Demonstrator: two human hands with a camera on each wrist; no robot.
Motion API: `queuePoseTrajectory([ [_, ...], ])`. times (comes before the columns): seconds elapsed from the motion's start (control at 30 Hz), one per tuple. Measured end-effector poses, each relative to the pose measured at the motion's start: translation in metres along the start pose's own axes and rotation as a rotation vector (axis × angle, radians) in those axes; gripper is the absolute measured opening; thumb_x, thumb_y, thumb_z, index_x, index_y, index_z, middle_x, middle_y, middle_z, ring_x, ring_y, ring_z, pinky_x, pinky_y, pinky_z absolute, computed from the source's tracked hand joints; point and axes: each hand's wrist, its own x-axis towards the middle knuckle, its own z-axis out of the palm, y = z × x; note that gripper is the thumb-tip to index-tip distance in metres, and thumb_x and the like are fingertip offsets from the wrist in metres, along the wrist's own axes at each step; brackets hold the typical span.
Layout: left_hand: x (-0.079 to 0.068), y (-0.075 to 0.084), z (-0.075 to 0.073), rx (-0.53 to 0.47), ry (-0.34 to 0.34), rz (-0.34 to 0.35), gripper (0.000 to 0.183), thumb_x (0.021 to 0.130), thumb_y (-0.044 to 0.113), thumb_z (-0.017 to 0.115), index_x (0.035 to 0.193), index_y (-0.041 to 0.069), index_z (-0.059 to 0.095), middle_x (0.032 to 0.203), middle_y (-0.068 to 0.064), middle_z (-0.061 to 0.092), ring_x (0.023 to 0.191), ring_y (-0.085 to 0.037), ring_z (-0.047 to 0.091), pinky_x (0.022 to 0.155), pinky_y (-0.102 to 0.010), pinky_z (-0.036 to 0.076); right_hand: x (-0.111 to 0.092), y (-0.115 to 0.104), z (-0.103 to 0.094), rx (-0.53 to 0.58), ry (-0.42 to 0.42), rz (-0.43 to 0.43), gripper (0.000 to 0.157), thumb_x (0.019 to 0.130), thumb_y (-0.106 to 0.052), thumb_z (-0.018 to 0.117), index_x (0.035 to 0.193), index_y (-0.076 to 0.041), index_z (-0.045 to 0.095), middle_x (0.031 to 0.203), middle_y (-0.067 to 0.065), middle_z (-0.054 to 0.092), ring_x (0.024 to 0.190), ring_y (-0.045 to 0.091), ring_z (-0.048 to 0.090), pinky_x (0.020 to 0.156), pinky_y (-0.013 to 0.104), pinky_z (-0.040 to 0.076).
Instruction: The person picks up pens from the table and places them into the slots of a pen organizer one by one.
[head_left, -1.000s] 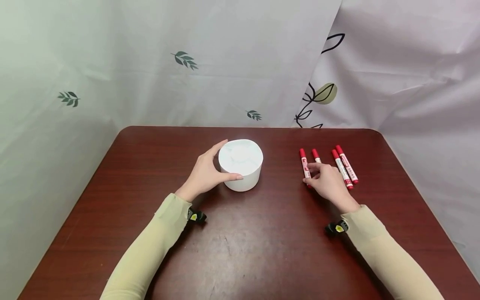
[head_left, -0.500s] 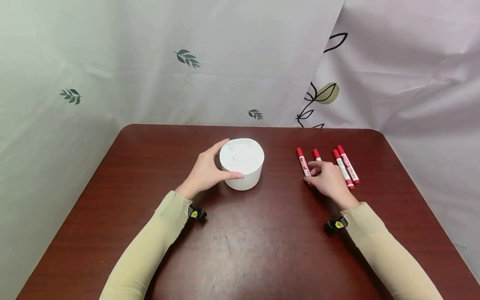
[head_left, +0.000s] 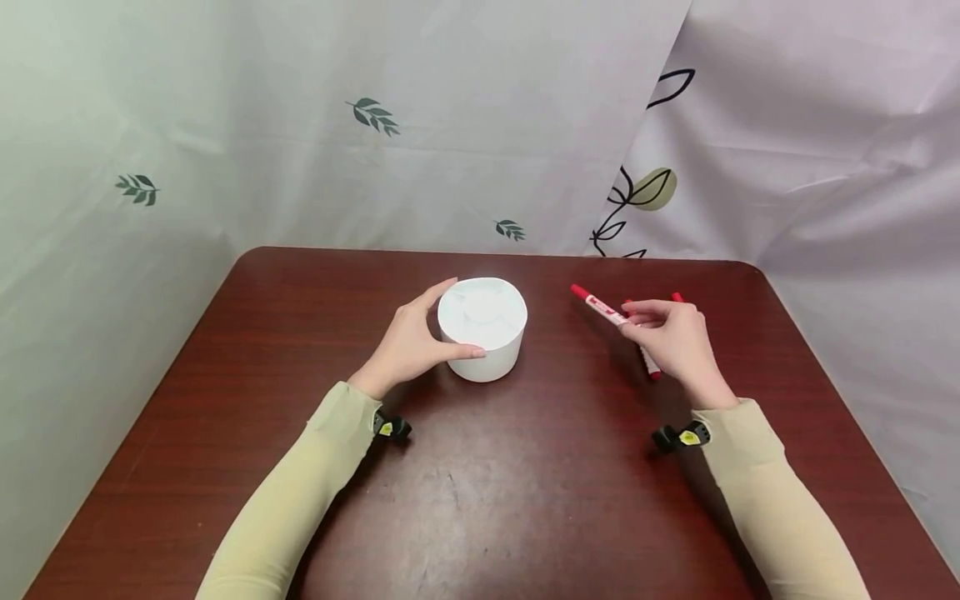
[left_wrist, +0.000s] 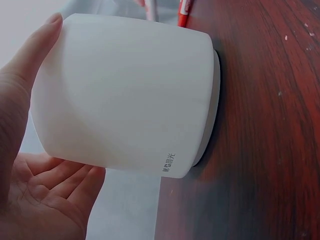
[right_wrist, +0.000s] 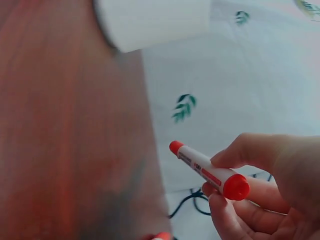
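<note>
Head view: we've got a round white plastic container (head_left: pixel 495 363) upright on the dark reddish-brown wood-grain worktop (head_left: pixel 480 500); use it as landmark. Left hand (head_left: pixel 411 348) is at the container's left side, gripping it, thumb across the front, a finger reaching round the back. Right hand (head_left: pixel 671 337) is well right of the container, pinching a white marker with red cap (head_left: pixel 598 307); that marker is tilted, clear of the worktop, cap end toward the container. Farther right of the container, partly hidden by the right hand, we see a second red-and-white marker (head_left: pixel 651 364) lying down and another red cap (head_left: pixel 677 297). Behind the container: pale grey cloth backdrop (head_left: pixel 465 158) with leaf prints.

Left wrist view: thumb and fingers sit on opposite sides of the container. We see small grey printed lettering near its base. Two markers show beyond it, one blurred.

Right wrist view: thumb and fingers pinch the held marker's barrel toward its plug end, cap pointing away from us. Part of the container shows, apart from the marker.
</note>
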Motion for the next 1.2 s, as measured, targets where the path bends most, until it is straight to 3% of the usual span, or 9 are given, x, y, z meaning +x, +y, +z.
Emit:
queuePoseTrajectory([
  [0.17, 0.001, 0.001, -0.001, -0.007, -0.001, 0.007, 0.111, 0.062, 0.052, 0.096, 0.155, 0.021, 0.044, 0.143, 0.003, 0.056, 0.125, -0.014, 0.054, 0.104, -0.043, 0.043, 0.004, -0.015, -0.010, 0.101, 0.057, 0.005, 0.022, 0.088, -0.013, 0.078, 0.109, -0.004, 0.079, 0.090, 0.011, 0.076, 0.070, 0.002, 0.068, 0.061, 0.016, 0.049],
  [0.37, 0.001, 0.001, -0.001, -0.002, 0.001, 0.008, 0.110, 0.062, 0.052, 0.096, 0.155, 0.022, 0.044, 0.143, 0.003, 0.055, 0.126, -0.013, 0.052, 0.104, -0.042, 0.042, 0.010, -0.037, -0.019, 0.186, 0.172, -0.003, 0.021, 0.086, -0.019, 0.082, 0.105, -0.009, 0.081, 0.083, -0.005, 0.074, 0.071, 0.008, 0.063, 0.061, 0.019, 0.048],
  [0.57, 0.001, -0.001, -0.002, 0.001, 0.000, 0.014, 0.110, 0.063, 0.052, 0.096, 0.155, 0.021, 0.044, 0.141, 0.002, 0.057, 0.124, -0.014, 0.054, 0.103, -0.043, 0.043, 0.015, -0.063, -0.024, 0.376, 0.224, -0.026, 0.027, 0.084, -0.012, 0.084, 0.108, -0.002, 0.079, 0.085, -0.005, 0.071, 0.072, 0.010, 0.065, 0.065, 0.018, 0.052],
  [0.73, 0.001, -0.001, -0.001, -0.003, -0.003, 0.011, 0.111, 0.062, 0.053, 0.096, 0.155, 0.021, 0.044, 0.141, 0.003, 0.057, 0.125, -0.013, 0.053, 0.104, -0.042, 0.042, 0.023, -0.089, -0.028, 0.592, 0.262, -0.109, 0.025, 0.079, 0.001, 0.083, 0.104, -0.001, 0.079, 0.084, 0.000, 0.072, 0.071, 0.013, 0.067, 0.070, 0.018, 0.054],
  [0.9, 0.002, 0.000, -0.001, -0.001, -0.007, 0.016, 0.110, 0.062, 0.052, 0.096, 0.155, 0.022, 0.044, 0.141, 0.004, 0.057, 0.126, -0.012, 0.052, 0.105, -0.043, 0.042, 0.036, -0.115, -0.037, 0.790, 0.263, -0.206, 0.029, 0.076, 0.007, 0.085, 0.104, 0.000, 0.077, 0.087, 0.008, 0.073, 0.074, 0.020, 0.067, 0.074, 0.022, 0.055],
  [1.07, 0.002, -0.001, -0.001, -0.009, -0.005, 0.023, 0.110, 0.062, 0.052, 0.096, 0.154, 0.023, 0.044, 0.139, 0.005, 0.058, 0.124, -0.012, 0.054, 0.104, -0.042, 0.042, 0.046, -0.135, -0.042, 0.831, 0.240, -0.229, 0.031, 0.076, 0.004, 0.087, 0.106, -0.001, 0.077, 0.093, 0.012, 0.073, 0.080, 0.024, 0.067, 0.081, 0.025, 0.055],
  [1.2, 0.002, -0.001, -0.001, -0.011, -0.008, 0.021, 0.110, 0.062, 0.052, 0.096, 0.154, 0.021, 0.044, 0.139, 0.004, 0.058, 0.124, -0.013, 0.054, 0.104, -0.043, 0.042, 0.048, -0.141, -0.030, 0.827, 0.189, -0.259, 0.030, 0.077, 0.005, 0.086, 0.105, -0.001, 0.077, 0.093, 0.013, 0.073, 0.081, 0.025, 0.068, 0.080, 0.027, 0.056],
])
